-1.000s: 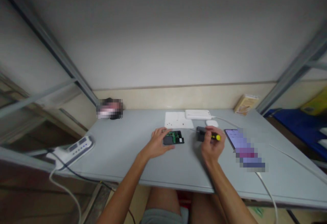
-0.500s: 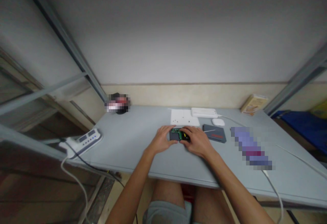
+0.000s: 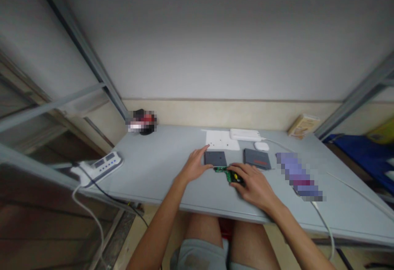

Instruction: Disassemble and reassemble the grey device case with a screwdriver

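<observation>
A green circuit board [image 3: 219, 169] with a black part and a yellow spot on it is gripped at its right end by my right hand [image 3: 254, 181], fingers behind and thumb in front. Just beyond the board, a dark grey rectangular panel [image 3: 215, 158] lies flat on the table. My left hand [image 3: 196, 165] is open at the panel's left edge, index finger stretched forward and thumb near the lower left corner; I cannot tell whether it touches. A second dark grey case [image 3: 256, 158] with red lettering lies to the right.
Small dark bits, apparently screws, rest on a white sheet [image 3: 218, 140] behind the panel. A white power bank-like block [image 3: 245, 134] and a small white case [image 3: 261, 146] are beside it. A power strip [image 3: 103, 169] stands left, a small box [image 3: 304, 126] back right, on the grey table [image 3: 160, 171].
The circuit board has come away from the grey panel, moving right and toward me in my right hand. My left hand has opened beside the panel, which now lies bare.
</observation>
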The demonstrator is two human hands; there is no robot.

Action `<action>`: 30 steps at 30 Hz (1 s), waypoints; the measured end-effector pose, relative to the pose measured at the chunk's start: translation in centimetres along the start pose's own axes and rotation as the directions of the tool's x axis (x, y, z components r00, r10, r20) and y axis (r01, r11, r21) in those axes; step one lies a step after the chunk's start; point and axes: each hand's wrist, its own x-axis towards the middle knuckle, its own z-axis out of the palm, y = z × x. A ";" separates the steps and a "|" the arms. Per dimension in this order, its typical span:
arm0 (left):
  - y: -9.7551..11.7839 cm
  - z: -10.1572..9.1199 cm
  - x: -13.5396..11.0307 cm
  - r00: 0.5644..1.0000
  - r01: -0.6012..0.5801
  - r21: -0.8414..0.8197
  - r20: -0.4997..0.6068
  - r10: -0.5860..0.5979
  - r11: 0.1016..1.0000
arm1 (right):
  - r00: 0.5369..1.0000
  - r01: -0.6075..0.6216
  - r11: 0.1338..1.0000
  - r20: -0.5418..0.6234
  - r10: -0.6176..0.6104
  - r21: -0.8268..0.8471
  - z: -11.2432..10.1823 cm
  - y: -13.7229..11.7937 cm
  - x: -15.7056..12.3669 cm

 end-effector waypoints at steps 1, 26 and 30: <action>-0.1 0.0 0.0 1.000 0.001 0.000 -0.001 -0.001 1.000 | 1.000 0.010 1.000 0.004 -0.010 0.004 0.2 0.0 -0.2; -0.8 0.3 0.2 0.999 -0.041 0.050 -0.034 0.043 0.998 | 0.975 -0.105 0.984 -0.211 0.073 -0.144 1.7 2.4 1.3; -0.8 0.4 0.1 0.993 -0.098 0.082 -0.053 0.103 0.992 | 0.962 -0.116 0.981 -0.263 0.073 -0.153 2.1 2.3 0.8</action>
